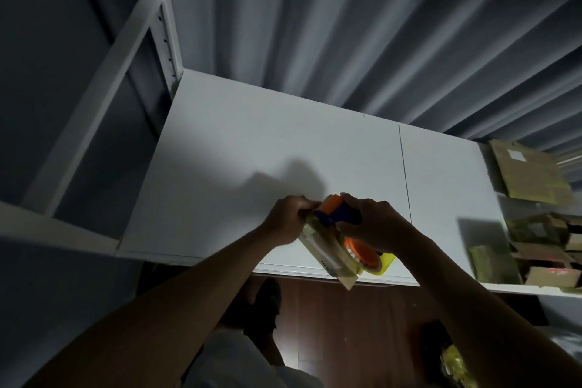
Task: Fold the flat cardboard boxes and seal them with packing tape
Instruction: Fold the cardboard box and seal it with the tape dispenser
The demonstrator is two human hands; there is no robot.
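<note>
Over the front edge of a white table point(239, 148) I hold a small flat cardboard box point(326, 253), tilted, with tape on it. My right hand point(374, 224) grips an orange and blue tape dispenser point(338, 214) that carries a roll of clear tape point(362, 253), pressed against the box. My left hand point(291, 217) pinches the box's upper end beside the dispenser's nose. The contact of tape and box is partly hidden by my fingers.
At the table's right end lie a flat cardboard sheet point(532, 173) and a heap of small cardboard boxes point(541, 249). A white shelf frame point(104, 94) stands to the left. A grey curtain point(346, 19) hangs behind the table. Dark wooden floor point(346, 324) lies below.
</note>
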